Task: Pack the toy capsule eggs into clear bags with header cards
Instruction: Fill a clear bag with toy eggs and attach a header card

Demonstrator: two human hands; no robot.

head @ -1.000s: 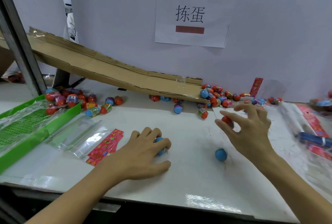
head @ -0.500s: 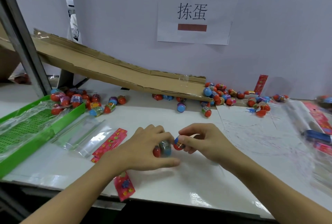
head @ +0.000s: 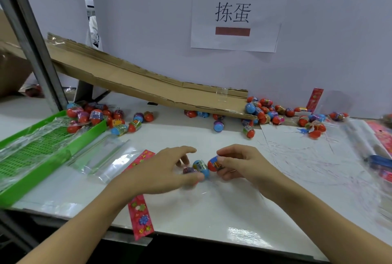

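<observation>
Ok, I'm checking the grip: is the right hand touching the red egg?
Touching. The head view shows the right hand pinching the red egg, fingers curled against its right side with no gap.

- Purple egg (head: 189,171): mostly hidden under left hand (head: 161,170).
- Header card (head: 141,215): middle covered by left wrist.
- Stuff right of cardboard ramp (head: 148,85): blurred, cut by frame edge.

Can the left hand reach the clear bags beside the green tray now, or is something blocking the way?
Probably yes. The clear bags lie just left of the left hand with bare table between, but that hand holds eggs and must free itself first.
</observation>
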